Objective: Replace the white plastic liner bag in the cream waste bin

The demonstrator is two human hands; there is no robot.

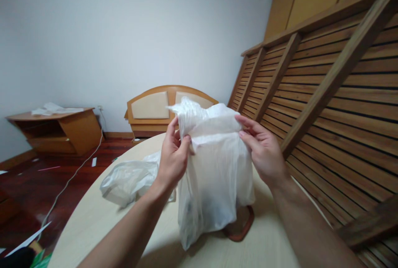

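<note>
A white plastic bag (214,172) hangs upright between my two hands, over the round table. My left hand (174,152) pinches its left side near the top, thumb toward me. On the opposite side, my right hand (263,146) grips the upper right edge between thumb and fingers. The bag's top is bunched and folded over. Something darker shows faintly through its lower part, too blurred to name. Partly behind the bag lies a brown-rimmed flat object (245,226) on the table.
Another crumpled translucent plastic bag (127,181) lies on the pale round table (83,222), left of my left forearm. Slatted wooden panels (357,127) lean close on the right. A headboard (149,106) and a low wooden cabinet (81,131) stand beyond; a cable (73,172) crosses the floor.
</note>
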